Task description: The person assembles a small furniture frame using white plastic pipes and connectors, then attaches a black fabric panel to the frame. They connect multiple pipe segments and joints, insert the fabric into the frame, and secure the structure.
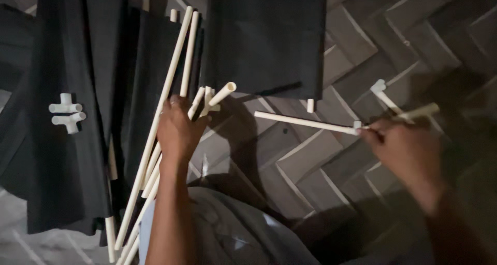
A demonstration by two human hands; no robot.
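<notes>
— What have you got in your left hand?

— My left hand is wrapped around a bundle of cream plastic tubes. The grip is closed tight on them near their upper ends, and the open mouths of a few stick out just above my fingers. The rest of the bundle runs down past my wrist toward the lower left.

— And the two long ones beside it?

— Those are the long tubes. They lie just beside the bundle and reach up over the black fabric panels that are spread on the floor. Whether my fingers hold them too, I cannot tell.

— What about the right?

— My right hand is pinched shut on a single tube, at its right end. That tube lies nearly level, pointing left across the patterned tile floor. A small connector piece sits at the spot where my fingertips meet it, and another short tube with a fitting angles up just behind my hand.

— Anything else around?

— Two white joint connectors rest on the black fabric at the far left, well apart from both hands. Another black fabric sheet lies at the top centre, with a tube end poking out below its edge. My knee in grey cloth is at the bottom.
</notes>
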